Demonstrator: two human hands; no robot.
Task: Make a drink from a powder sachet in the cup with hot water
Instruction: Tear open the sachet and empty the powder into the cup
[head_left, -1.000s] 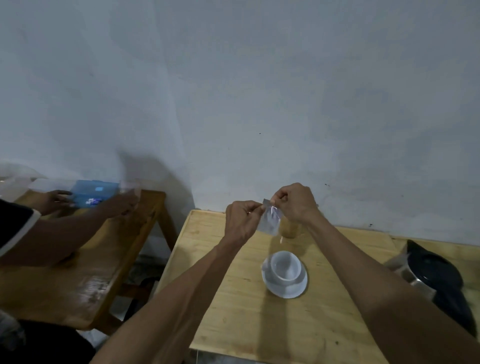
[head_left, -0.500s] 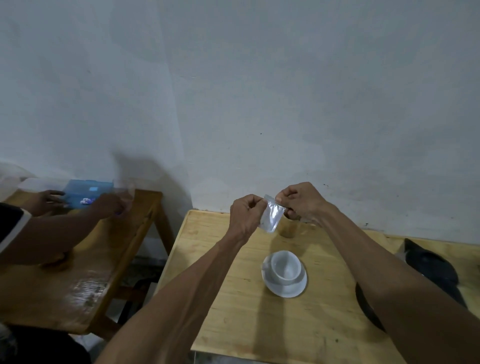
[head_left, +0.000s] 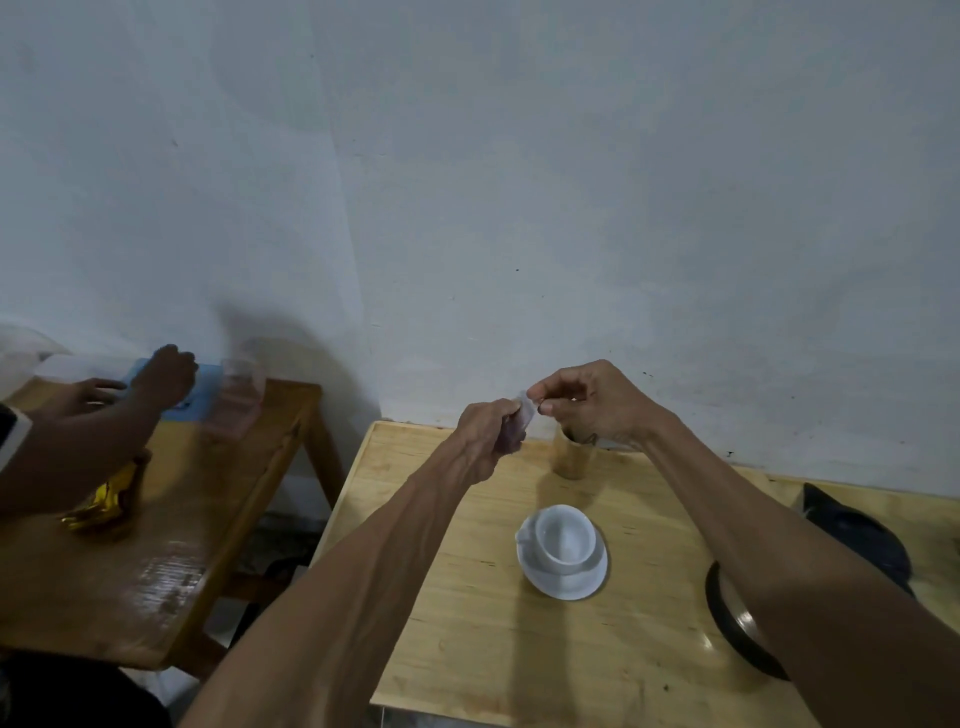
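Holding the powder sachet (head_left: 514, 423) above the counter's (head_left: 457, 613) far edge, your left hand (head_left: 485, 434) has its grip closed on the body, your right hand (head_left: 587, 402) pinching the top corner. White cup (head_left: 565, 538) sits on its saucer (head_left: 563, 577) mid-counter, empty. Wooden cylinder (head_left: 571, 460) stands near the far edge.

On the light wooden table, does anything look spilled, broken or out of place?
Nothing stands out. The white ceramic cup sits upright and empty on its white saucer; no powder or water shows on the light wooden table. Both hands, left and right, hold the small translucent sachet.
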